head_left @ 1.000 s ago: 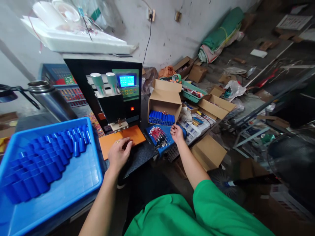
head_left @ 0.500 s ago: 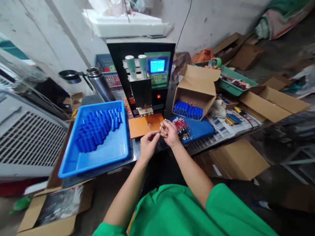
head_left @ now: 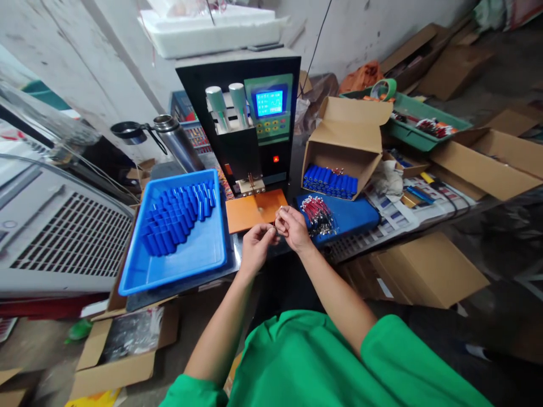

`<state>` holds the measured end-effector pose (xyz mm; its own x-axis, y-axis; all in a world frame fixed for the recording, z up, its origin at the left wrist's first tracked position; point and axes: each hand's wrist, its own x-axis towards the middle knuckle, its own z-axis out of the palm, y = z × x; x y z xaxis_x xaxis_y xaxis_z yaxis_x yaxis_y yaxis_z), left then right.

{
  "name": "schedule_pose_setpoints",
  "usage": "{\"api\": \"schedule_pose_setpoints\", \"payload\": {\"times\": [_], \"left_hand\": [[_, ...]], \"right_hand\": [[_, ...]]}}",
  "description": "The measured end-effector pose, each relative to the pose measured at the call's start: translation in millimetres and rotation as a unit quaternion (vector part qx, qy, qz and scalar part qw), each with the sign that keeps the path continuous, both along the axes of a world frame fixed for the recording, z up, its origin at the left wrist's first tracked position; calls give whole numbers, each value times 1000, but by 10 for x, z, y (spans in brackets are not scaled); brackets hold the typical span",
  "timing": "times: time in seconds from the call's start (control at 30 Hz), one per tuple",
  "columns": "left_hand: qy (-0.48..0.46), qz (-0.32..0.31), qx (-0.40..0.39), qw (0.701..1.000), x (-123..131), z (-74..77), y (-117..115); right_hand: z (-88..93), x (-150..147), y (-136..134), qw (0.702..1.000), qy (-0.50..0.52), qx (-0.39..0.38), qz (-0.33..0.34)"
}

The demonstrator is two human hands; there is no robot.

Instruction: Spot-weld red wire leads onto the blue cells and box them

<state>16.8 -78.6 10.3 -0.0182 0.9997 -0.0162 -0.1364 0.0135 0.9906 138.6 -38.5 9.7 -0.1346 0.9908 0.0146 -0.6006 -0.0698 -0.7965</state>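
Observation:
My left hand [head_left: 257,249] and my right hand [head_left: 293,229] meet in front of an orange board [head_left: 246,212]. Fingertips of both are pinched on a thin wire [head_left: 275,224], mostly hidden by the fingers. Behind the board stands a black spot welder [head_left: 235,158] with two thin electrodes pointing down and a lit blue screen. Close to the right of my right hand, a bundle of red and black wires [head_left: 319,213] lies on a blue pad [head_left: 358,219]. To the left, blue cylindrical cells [head_left: 172,223] stand in rows in a blue tray [head_left: 193,261].
An open cardboard box [head_left: 354,118] holding blue cells [head_left: 331,180] lies behind the pad. A steel flask [head_left: 180,147] stands behind the tray. Further right are a green bin [head_left: 418,131] and another carton [head_left: 487,164]. Cartons [head_left: 116,367] sit below the table.
The camera view has shifted, so the bench appears slightly turned. Both hands stay together at the board's front edge, with the fingers moving slightly around the wire.

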Motion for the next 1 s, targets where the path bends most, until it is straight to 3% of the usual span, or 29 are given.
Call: {"api": "schedule_pose_setpoints", "payload": {"times": [0.2,0.5,0.7,1.0], "left_hand": [[29,-36,-34,998,-68,52,9],[163,-23,-7,986,-110,125,-45],[245,-46,13,968,-132,249,-81],[352,-89,-32,931,-249,390,-245]], "right_hand": [[31,99,1,999,9,-20,25],[-44,264,-22,988,-147,54,7],[-37,283,-114,964,-212,127,101],[-166,206,-288,950,-252,146,116]]}}
